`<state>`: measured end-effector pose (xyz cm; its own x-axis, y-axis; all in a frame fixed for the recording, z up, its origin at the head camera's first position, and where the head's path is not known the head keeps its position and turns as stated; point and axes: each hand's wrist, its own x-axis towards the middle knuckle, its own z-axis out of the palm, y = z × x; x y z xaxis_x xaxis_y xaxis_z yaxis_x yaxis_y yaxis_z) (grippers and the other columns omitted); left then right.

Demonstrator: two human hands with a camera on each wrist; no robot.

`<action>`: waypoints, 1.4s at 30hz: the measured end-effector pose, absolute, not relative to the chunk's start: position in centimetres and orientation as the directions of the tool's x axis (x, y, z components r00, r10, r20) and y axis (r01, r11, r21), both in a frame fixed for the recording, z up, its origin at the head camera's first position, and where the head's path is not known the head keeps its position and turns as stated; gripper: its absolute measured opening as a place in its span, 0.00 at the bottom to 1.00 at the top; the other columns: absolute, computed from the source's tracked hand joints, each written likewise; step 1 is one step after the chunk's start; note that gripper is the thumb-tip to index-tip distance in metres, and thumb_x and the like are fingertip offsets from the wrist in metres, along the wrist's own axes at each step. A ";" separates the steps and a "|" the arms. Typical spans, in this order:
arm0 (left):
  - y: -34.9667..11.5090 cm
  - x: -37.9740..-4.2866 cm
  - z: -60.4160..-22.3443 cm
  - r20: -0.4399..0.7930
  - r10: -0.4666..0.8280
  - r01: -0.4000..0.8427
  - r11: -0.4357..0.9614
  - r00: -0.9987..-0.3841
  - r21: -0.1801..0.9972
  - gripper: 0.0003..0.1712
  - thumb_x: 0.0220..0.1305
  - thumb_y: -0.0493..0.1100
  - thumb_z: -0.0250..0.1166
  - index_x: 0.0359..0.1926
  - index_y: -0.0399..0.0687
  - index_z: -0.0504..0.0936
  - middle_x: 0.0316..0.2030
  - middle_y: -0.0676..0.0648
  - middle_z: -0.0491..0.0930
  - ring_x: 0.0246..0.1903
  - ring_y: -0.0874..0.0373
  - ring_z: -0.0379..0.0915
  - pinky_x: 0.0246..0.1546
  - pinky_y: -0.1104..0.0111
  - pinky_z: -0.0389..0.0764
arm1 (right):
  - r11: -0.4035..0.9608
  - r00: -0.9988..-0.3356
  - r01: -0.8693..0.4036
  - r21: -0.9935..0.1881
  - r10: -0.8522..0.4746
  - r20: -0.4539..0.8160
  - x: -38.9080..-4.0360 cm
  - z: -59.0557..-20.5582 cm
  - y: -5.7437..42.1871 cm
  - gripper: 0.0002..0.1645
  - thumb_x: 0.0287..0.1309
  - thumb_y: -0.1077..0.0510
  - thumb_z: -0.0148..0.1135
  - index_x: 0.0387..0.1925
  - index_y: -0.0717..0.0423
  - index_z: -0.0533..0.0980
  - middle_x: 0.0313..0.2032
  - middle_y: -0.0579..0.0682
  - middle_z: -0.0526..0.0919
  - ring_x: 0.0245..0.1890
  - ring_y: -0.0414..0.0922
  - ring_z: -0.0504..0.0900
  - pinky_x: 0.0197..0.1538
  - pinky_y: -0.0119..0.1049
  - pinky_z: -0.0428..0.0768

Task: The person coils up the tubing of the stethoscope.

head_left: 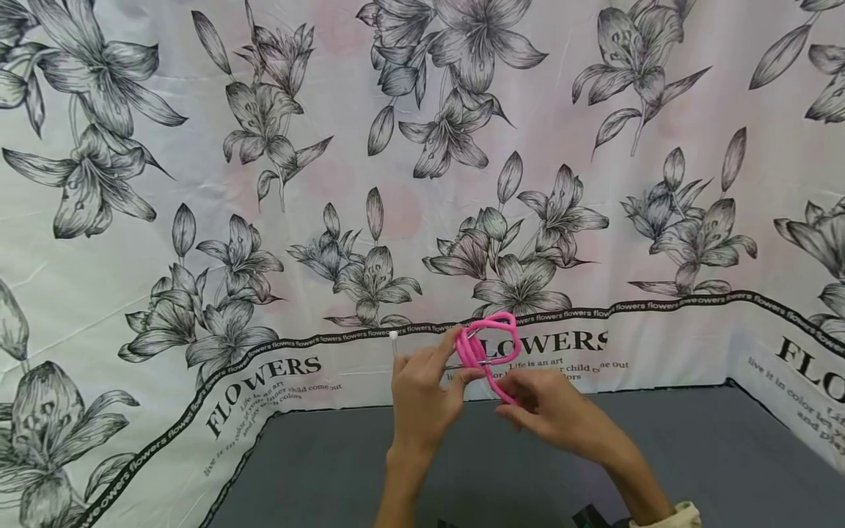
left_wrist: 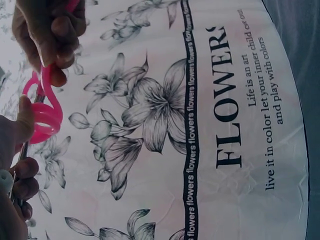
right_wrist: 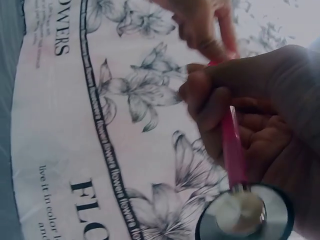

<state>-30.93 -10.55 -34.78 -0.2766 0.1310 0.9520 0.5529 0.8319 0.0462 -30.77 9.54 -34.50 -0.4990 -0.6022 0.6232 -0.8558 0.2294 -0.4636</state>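
Observation:
A stethoscope with bright pink tubing (head_left: 470, 350) is held up between both hands, its tubing wound into loops. My left hand (head_left: 422, 392) grips the loops together with the metal ear tubes, thumb pressed against them. One white ear tip (head_left: 394, 335) sticks up past the left fingers, and another ear tip (left_wrist: 5, 181) shows by the left palm. My right hand (head_left: 557, 411) pinches the tubing just below the loops. From its curled fingers (right_wrist: 212, 107) the tubing runs down to the round chestpiece (right_wrist: 245, 212), which the head view hides behind that hand.
A dark grey table surface (head_left: 317, 469) lies under the hands. Behind it and at the sides hangs a white sheet (head_left: 370, 381) printed with lilies and lettering. A pale sleeve cuff (head_left: 673, 515) shows at the right wrist, beside a dark object (head_left: 590, 517).

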 end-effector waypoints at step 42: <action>-9.6 -28.8 -34.1 0.735 0.551 0.562 0.778 -0.396 -0.281 0.34 0.48 0.69 0.60 0.57 0.66 0.74 0.22 0.60 0.75 0.23 0.65 0.62 0.37 0.70 0.59 | 0.723 -0.278 -0.689 0.050 -0.328 0.903 -28.8 -32.8 10.0 0.08 0.45 0.55 0.68 0.25 0.55 0.80 0.23 0.45 0.80 0.22 0.44 0.78 0.30 0.37 0.77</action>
